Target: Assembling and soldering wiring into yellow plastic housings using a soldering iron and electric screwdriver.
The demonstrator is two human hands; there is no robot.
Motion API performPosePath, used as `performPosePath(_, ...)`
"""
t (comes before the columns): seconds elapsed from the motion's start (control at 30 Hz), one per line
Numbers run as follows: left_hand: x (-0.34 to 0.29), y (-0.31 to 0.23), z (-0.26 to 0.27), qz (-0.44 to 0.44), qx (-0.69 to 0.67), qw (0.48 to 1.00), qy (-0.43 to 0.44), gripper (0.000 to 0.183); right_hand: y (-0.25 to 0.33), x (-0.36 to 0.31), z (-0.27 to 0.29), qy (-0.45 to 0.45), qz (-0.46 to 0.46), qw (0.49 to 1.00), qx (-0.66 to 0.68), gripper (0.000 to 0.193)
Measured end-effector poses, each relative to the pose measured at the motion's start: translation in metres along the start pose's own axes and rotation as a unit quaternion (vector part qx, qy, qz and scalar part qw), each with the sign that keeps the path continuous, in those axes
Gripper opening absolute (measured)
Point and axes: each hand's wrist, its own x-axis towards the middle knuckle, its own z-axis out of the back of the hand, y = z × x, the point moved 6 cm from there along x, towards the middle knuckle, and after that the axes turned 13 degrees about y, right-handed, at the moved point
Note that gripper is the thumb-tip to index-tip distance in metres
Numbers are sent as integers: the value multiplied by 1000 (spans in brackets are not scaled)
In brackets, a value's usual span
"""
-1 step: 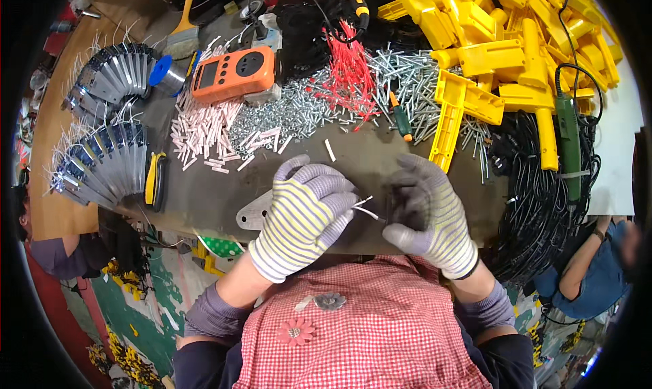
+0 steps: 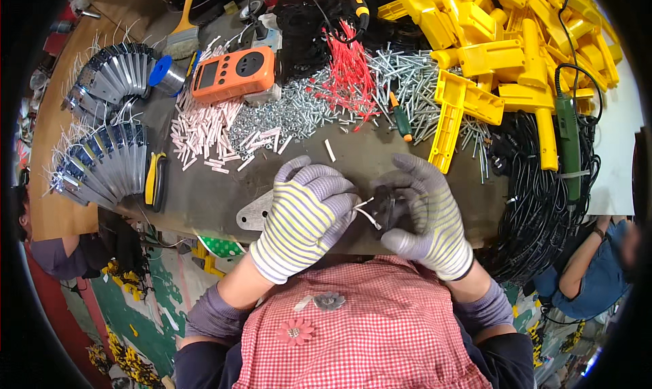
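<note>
My left hand (image 2: 305, 216), in a grey glove with yellow stripes, is closed with its fingertips pinched together. From the pinch stick out two thin white wires (image 2: 367, 214), their ends splayed toward the right. Facing it, my right hand (image 2: 431, 216) curls its fingers round a small black part (image 2: 388, 207), whose kind I cannot make out. The white wire ends come close to this black part; whether they touch it is unclear. Partly under my left hand lies a flat metal plate (image 2: 252, 214) with round holes.
Beyond my hands lie pale sleeves (image 2: 204, 127), screws (image 2: 414, 83), red pieces (image 2: 350, 69) and an orange meter (image 2: 234, 74). Yellow plastic housings (image 2: 492, 56) and black cables (image 2: 543, 212) fill the right. Wired metal plates (image 2: 112, 161) and yellow-black cutters (image 2: 155, 180) are left.
My right hand has shifted slightly left, closer to the wires. The black part now shows more plainly between its fingers. The lower wire end points further downward. My left hand has barely moved.
</note>
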Motion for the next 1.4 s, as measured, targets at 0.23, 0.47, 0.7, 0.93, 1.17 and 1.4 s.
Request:
performPosePath(0.23,-13,10,10,18,-25,999,-10,22,6,17,-9,1,25,952,-305,83)
performPosePath(0.47,-24,21,27,89,-81,993,14,83,-12,28,-18,34,-5,950,-310,80)
performPosePath(0.7,-36,18,8,81,-101,984,123,101,-3,19,-25,138,-47,925,-350,51)
performPosePath(0.93,-12,8,-5,53,-91,990,96,93,-5,3,-25,98,-11,722,-685,9)
performPosePath(1.17,-14,6,-5,38,-71,994,75,78,40,-5,25,34,105,703,-703,10)
performPosePath(1.4,-14,6,-3,34,-74,995,61,74,164,53,133,-195,56,407,-891,41)
